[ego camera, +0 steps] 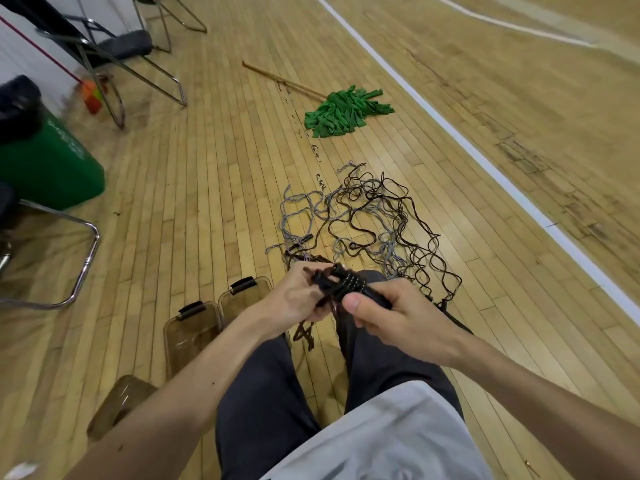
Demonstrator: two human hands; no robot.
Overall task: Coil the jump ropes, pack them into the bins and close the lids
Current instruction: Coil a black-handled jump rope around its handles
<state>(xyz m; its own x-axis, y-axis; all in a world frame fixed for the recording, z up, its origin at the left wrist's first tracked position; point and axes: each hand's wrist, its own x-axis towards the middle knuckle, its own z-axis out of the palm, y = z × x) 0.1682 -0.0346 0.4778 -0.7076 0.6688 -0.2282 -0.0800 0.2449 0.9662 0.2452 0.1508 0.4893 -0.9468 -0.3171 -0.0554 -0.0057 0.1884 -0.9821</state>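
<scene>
Forearms meet over the lap, where the left hand (298, 301) and right hand (393, 315) both grip a dark jump rope (341, 284), partly coiled. The tangled ropes (367, 223) wait on the floor ahead, and the clear bins (192, 329) look empty, so this is likely an early stage.

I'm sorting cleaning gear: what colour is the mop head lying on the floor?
The mop head is green; the head view shows it clearly.
</scene>
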